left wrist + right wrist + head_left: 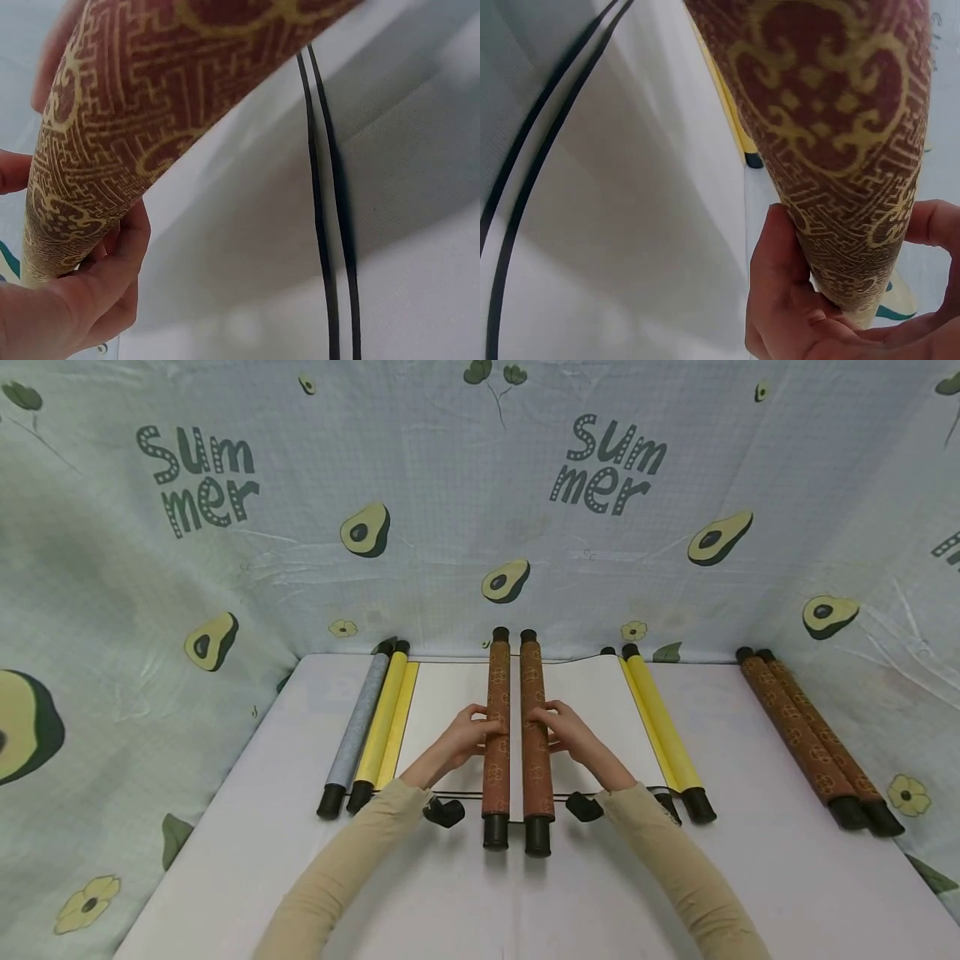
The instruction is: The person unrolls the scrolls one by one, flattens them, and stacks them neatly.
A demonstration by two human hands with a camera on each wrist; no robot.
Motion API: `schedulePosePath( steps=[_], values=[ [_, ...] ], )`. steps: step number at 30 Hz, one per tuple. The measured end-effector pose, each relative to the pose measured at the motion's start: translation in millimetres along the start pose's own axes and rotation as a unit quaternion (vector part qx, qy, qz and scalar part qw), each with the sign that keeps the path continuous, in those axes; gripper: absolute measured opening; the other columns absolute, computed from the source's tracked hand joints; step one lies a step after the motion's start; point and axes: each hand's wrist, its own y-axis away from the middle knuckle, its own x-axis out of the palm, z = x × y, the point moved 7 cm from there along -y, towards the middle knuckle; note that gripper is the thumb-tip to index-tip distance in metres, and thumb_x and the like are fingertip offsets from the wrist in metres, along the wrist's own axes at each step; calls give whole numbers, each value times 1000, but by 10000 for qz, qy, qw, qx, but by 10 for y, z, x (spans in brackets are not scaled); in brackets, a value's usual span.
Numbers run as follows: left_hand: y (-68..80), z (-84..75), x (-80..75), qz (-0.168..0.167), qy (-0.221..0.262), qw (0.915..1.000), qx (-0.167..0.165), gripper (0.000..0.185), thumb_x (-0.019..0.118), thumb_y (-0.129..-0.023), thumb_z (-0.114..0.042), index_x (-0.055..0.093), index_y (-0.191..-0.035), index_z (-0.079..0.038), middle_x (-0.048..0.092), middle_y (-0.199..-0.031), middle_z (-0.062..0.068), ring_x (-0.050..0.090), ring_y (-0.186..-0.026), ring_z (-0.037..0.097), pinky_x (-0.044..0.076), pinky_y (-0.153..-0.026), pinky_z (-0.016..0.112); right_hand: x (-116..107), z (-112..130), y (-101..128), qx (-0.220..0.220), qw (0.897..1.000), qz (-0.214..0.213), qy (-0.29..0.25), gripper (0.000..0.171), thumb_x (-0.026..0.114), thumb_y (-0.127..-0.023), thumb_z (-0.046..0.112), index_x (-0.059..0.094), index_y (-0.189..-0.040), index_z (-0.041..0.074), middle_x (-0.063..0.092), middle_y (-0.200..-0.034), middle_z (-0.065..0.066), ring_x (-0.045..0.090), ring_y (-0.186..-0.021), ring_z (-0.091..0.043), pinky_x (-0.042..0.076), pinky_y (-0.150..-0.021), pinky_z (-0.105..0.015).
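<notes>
Grey scroll [358, 727]; avocado cloth [480, 527] — behind.

Two patterned rolls [515, 735] side by side on open scroll [592, 693]; rolled pair [813, 735] far right.

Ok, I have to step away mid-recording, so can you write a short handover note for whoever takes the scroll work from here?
Left hand grips the left brown patterned roll; right hand grips the right brown patterned roll.
The two rolls lie side by side, nearly touching, in the middle of the unrolled white scroll with yellow edges.
Nearby: a grey roll at far left, a pair of brown rolls at far right, all on the white table.
Done: both brown rolls are brought to the centre.
Left: judging by the layout, probably opening or setting aside this scroll; nothing is let go yet.
</notes>
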Motion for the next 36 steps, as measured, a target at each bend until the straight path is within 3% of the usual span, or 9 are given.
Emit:
schedulePosePath(
  steps=[6, 16, 22, 26, 29, 31, 36],
  values=[
    [38, -7, -5, 103, 202, 9997, -27, 44, 52, -84, -7, 33, -122, 1, 47, -108, 16, 55, -80, 18, 46, -64, 26, -24, -27, -26, -91, 9996, 246, -117, 60, 47, -88, 31, 27, -133, -3, 44, -121, -24, 61, -82, -22, 52, -66, -31],
    [11, 22, -51, 59, 62, 10000, 6, 49, 53, -85, -9, 36, -129, 2, 49, -117, 23, 58, -85, 20, 50, -73, 34, -74, -72, -28, -152, 9994, 305, -30, 65, 48, -89, 30, 21, -138, -2, 43, -126, -25, 60, -98, -31, 52, -73, -34],
    [18, 34, -110, 23, 84, 10000, 8, 61, 54, -84, -9, 27, -137, -5, 53, -115, 23, 60, -81, 18, 50, -67, 31, -105, -77, 11, -291, 9991, 225, -210, 68, 50, -89, 25, 11, -143, 11, 42, -129, -26, 56, -105, -38, 52, -74, -37],
    [31, 21, -152, 71, 120, 9997, 207, 68, 53, -85, -7, 17, -141, -21, 60, -102, 15, 61, -79, 20, 49, -64, 33, -118, -74, 13, -554, 9975, 340, -293, 71, 51, -89, 22, 5, -143, 29, 39, -132, -24, 57, -102, -39, 51, -71, -37],
    [35, 0, -163, 210, -24, 9990, 385, 70, 51, -85, -5, 17, -140, -32, 62, -91, 7, 60, -75, 18, 50, -62, 34, -122, -63, 16, -731, 9961, 444, -204, 63, 49, -90, 21, 15, -140, 34, 36, -134, -21, 60, -95, -35, 51, -67, -36],
    [41, -15, -161, 323, -209, 9980, 506, 68, 50, -85, -5, 21, -139, -33, 62, -88, 6, 60, -73, 16, 50, -60, 33, -116, -50, 17, -847, 9949, 538, -100, 53, 46, -91, 20, 25, -139, 29, 34, -135, -19, 61, -89, -29, 50, -65, -35],
    [59, -46, -142, 557, -654, 9940, 678, 50, 46, -86, -9, 39, -134, -22, 56, -102, 13, 57, -75, 15, 51, -61, 32, -92, -30, 23, -900, 9940, 625, 55, 37, 39, -93, 21, 46, -129, 15, 40, -126, -14, 54, -70, -18, 47, -60, -34]
  ],
)
